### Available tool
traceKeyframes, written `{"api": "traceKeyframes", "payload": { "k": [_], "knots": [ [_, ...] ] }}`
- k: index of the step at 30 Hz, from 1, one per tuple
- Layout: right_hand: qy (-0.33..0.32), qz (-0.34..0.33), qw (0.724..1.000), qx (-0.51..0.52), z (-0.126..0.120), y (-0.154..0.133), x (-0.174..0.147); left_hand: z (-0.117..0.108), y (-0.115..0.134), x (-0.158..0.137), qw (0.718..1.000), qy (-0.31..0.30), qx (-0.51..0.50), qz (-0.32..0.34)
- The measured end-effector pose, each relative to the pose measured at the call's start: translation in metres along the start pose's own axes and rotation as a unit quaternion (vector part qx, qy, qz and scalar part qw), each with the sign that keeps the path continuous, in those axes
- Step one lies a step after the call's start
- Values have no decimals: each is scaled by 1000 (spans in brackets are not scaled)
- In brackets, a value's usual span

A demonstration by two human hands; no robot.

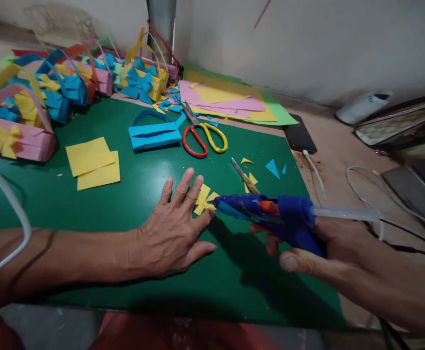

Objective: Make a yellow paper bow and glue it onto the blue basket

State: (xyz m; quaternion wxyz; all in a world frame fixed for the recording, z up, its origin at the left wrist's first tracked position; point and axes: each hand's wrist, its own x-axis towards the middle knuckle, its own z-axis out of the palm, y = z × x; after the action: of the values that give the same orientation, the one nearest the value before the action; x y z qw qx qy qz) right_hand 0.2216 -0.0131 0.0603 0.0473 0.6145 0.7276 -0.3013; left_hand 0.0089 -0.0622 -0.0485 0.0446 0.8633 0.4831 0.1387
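My left hand (172, 228) lies flat on the green mat with its fingers spread. Its index finger touches a small yellow paper bow (202, 203), part of which the fingers cover. My right hand (307, 253) is wrapped round a blue hot glue gun (271, 214) with a clear glue stick coming out of its back. The gun's nozzle meets the bow, or hovers just over it; I cannot tell which. Beyond the hands sits a blue paper basket (156, 135), beside scissors (198, 131) with one red and one yellow handle. A small knife (243, 175) lies behind the gun.
Two yellow paper squares (92, 163) lie on the mat at left. Several finished paper baskets (19, 141) stand at the back left. Coloured paper sheets (227, 99) are stacked by the wall. A phone (300, 133) with a white cable and paper scraps (273, 168) are at right.
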Motion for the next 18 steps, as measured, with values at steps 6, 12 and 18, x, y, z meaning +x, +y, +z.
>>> {"api": "traceKeyframes", "payload": {
  "k": [6,12,18],
  "knots": [
    [-71,34,996,32,0,5,5,1,0,0,1000,2,3,-4],
    [-86,8,996,25,1,4,12,0,0,1,1000,-3,-3,-2],
    [-91,-14,993,69,2,3,13,-1,1,1,1000,-6,-2,-1]
  ]
}}
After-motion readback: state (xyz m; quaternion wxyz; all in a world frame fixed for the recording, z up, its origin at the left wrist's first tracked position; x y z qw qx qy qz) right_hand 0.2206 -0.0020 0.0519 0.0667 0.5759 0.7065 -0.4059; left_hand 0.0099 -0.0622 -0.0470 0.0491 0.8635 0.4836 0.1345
